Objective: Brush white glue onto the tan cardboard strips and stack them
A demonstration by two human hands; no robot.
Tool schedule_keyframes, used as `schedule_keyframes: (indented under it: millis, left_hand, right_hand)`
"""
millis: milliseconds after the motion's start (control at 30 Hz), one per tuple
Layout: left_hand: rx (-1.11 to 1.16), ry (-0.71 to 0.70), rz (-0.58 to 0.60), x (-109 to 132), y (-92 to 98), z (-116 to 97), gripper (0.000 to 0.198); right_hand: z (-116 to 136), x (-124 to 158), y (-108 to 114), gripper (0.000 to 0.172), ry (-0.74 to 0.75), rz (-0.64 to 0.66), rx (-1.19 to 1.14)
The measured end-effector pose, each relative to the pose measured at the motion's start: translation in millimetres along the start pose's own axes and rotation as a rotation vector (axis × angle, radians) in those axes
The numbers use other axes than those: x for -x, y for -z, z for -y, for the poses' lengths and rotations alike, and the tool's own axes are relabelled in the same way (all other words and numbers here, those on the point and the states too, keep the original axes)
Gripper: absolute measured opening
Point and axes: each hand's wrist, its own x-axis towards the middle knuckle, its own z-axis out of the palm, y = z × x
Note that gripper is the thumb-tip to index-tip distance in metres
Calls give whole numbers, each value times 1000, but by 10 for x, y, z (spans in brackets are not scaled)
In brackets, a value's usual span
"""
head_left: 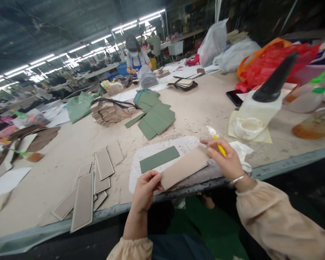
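Observation:
My left hand [147, 184] pinches the near-left end of a flat beige rectangular panel [185, 164] between thumb and fingers. The panel lies slanted over a whitish sheet [137, 153] at the table's front edge. Closed around a yellow-handled brush [220, 148] with a white, frayed tip, my right hand [223, 159] is by the panel's right end. Whether its fingertips touch the panel I cannot tell. Just behind the panel, a green rectangular piece [159, 159] rests flat on the sheet.
Beige panels with pale borders [82, 202] lie overlapping at left. Farther back are green pieces [157, 121] and a beige stack [111, 112]. A white container [257, 112] with a black top, a phone [234, 97] and bottles [311, 126] stand right. A person [137, 59] works beyond.

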Motion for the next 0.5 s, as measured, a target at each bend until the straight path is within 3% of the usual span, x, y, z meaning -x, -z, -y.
schedule_keyframes:
  millis: [133, 267, 400, 500]
  left_hand:
    - [-51, -6, 54, -40, -64, 60, 26]
    - [-171, -43, 13, -77, 2, 93, 28]
    - [-612, -234, -154, -78, 215, 108, 24]
    - [-940, -435, -68, -41, 350, 118, 13]
  right_hand:
    - [-38, 28, -49, 17, 134, -28, 194]
    - [-50, 19, -38, 17, 190, -128, 430]
    - [-34, -32, 41, 18, 157, -174, 504]
    - [-64, -57, 57, 18, 141, -163, 490]
